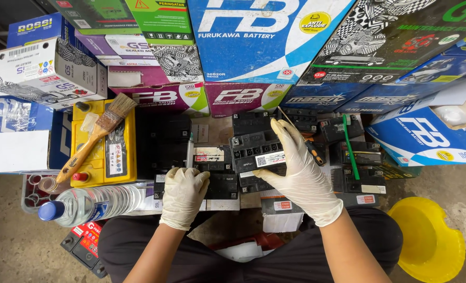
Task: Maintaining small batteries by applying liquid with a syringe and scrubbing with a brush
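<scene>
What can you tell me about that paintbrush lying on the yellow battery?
The paintbrush has a worn orange-brown wooden handle, a dull metal band and splayed tan bristles that look used. It lies slantwise across the top of the yellow battery, bristles up and to the right, handle end down and to the left past the battery's edge. Neither gloved hand touches it; the left hand is the nearer one.

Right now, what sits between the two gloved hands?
In the head view, a small black battery with a white and red label lies between the left hand and the right hand, which grips another black battery.
</scene>
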